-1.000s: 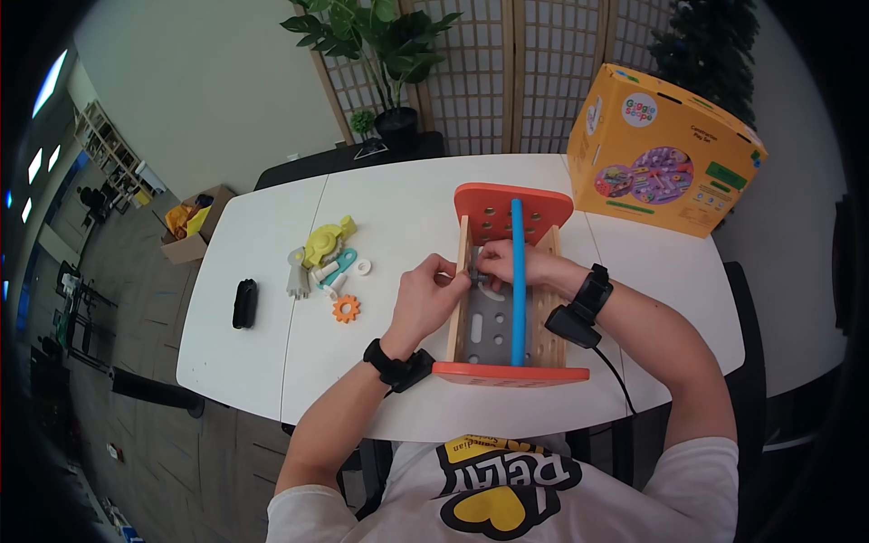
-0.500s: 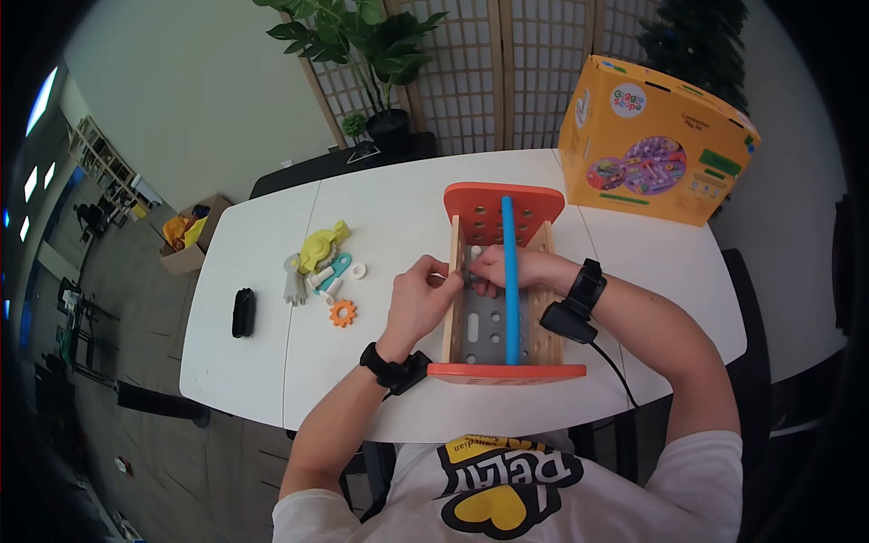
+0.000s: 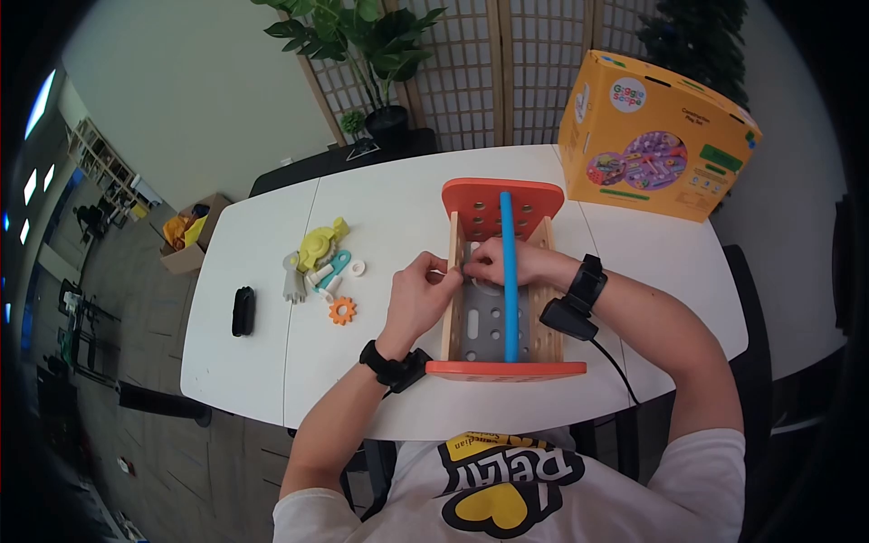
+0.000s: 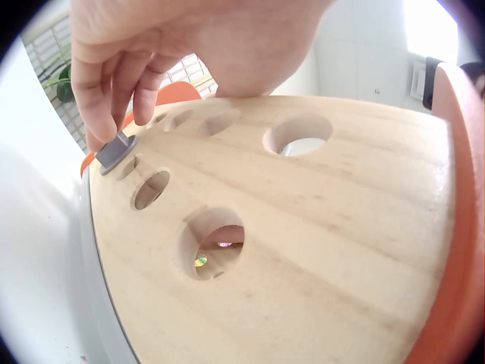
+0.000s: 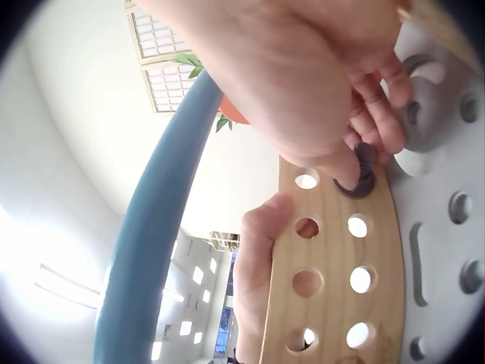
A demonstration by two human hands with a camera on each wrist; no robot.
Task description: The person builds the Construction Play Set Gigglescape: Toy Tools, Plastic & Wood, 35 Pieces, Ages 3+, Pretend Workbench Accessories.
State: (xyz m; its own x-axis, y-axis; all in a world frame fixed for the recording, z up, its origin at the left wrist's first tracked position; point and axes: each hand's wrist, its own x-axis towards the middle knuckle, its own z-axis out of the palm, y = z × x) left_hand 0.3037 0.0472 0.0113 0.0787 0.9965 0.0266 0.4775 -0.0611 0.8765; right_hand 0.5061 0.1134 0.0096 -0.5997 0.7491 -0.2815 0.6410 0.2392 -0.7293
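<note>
Left wrist view: the left hand point(image 4: 186, 45) pinches a flat-headed grey plastic bolt point(image 4: 116, 155) between its fingertips, against the outer face of a pale, holed wooden panel point(image 4: 341, 212). Opposite those fingers — on the inner face — the right hand point(image 5: 303, 83) curls its fingers closely on a dark grey round plastic piece point(image 5: 358, 186). The bolt's long axis seemingly runs crosswise through the panel — neither hand clearly nearer.

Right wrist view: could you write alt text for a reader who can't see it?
A right hand pinches a small dark grey piece against a wooden panel with round holes, while the left hand shows behind the panel. A blue bar slants at left; a grey perforated board lies at right.
</note>
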